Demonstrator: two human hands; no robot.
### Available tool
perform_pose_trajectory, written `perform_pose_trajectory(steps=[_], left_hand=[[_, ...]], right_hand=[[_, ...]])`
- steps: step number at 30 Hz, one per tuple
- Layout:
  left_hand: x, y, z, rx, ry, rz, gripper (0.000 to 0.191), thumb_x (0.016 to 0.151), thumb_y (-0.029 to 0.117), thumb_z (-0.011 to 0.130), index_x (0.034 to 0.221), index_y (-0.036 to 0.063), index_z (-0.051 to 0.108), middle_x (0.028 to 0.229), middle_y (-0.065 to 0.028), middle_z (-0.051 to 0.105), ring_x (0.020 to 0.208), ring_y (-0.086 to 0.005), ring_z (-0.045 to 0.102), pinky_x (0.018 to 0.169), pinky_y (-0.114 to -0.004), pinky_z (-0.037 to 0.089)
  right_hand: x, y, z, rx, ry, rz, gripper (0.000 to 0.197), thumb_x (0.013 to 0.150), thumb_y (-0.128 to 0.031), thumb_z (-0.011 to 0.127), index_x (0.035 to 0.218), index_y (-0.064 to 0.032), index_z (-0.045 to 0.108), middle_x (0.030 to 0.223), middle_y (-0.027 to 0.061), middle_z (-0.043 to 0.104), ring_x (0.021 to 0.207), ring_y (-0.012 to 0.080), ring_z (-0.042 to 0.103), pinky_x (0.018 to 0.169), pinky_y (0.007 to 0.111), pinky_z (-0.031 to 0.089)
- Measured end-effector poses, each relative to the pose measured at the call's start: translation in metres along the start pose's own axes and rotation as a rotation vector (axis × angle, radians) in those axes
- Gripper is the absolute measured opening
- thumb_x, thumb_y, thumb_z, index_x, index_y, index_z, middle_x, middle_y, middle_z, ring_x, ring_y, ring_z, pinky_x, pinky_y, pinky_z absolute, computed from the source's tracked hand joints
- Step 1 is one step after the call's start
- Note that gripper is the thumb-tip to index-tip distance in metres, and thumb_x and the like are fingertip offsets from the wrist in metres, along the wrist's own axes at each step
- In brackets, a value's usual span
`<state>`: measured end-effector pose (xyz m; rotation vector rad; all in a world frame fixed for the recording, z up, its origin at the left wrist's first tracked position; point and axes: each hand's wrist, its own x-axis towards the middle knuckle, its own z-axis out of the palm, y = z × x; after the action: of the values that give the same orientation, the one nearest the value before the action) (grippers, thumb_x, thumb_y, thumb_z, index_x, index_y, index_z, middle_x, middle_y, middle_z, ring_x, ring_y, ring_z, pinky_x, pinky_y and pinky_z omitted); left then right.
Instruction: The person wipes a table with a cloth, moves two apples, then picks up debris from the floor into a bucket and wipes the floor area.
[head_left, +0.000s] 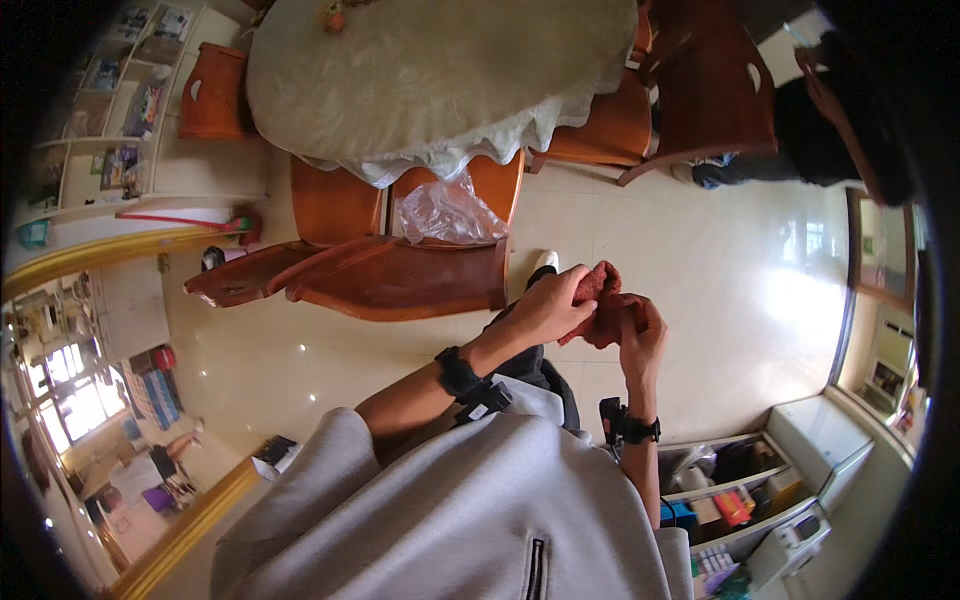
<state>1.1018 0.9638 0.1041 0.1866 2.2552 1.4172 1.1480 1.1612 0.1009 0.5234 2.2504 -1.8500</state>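
Note:
In front of my body I hold up a crumpled reddish-brown cloth (602, 322), with both hands on it. My left hand (559, 304) pinches its left part between thumb and fingers. At the right edge, my right hand (645, 334) grips a bunched fold. The cloth hangs over the tiled floor, apart from the furniture. Just left of my hands stands a wooden chair (405, 281) with a curved back. A clear plastic bag (450, 210) rests on a chair seat beyond that back.
An oval table (450, 82) with a frilled cover stands ahead, with wooden chairs (712, 82) around it. Another person (825, 127) is at the far right. Shelving (739, 487) with boxes is low on the right. A large gold-framed mirror (172, 559) stands left.

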Motion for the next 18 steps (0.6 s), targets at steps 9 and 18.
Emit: perform_pose_trajectory(steps=[9, 18], left_hand=[[0.079, -0.005, -0.068, 0.323, 0.154, -0.154, 0.033, 0.089, 0.011, 0.069, 0.119, 0.0017, 0.059, 0.092, -0.0233, 0.072, 0.091, -0.0453, 0.07, 0.079, -0.053, 0.055], [0.15, 0.027, -0.194, 0.38, 0.675, -0.36, 0.026, 0.088, 0.007, 0.069, 0.114, 0.0039, 0.071, 0.097, -0.0177, 0.075, 0.091, -0.0406, 0.071, 0.08, -0.048, 0.058]], right_hand=[[0.223, -0.021, 0.001, -0.238, -0.091, -0.148, 0.018, 0.098, -0.006, 0.058, 0.109, 0.0028, 0.07, 0.094, 0.0123, 0.074, 0.087, 0.0162, 0.066, 0.081, 0.033, 0.054], [0.437, -0.157, 0.096, -0.373, -0.538, -0.563, 0.025, 0.094, -0.006, 0.059, 0.116, -0.0011, 0.072, 0.106, 0.0157, 0.076, 0.1, 0.0251, 0.072, 0.089, 0.035, 0.054]])
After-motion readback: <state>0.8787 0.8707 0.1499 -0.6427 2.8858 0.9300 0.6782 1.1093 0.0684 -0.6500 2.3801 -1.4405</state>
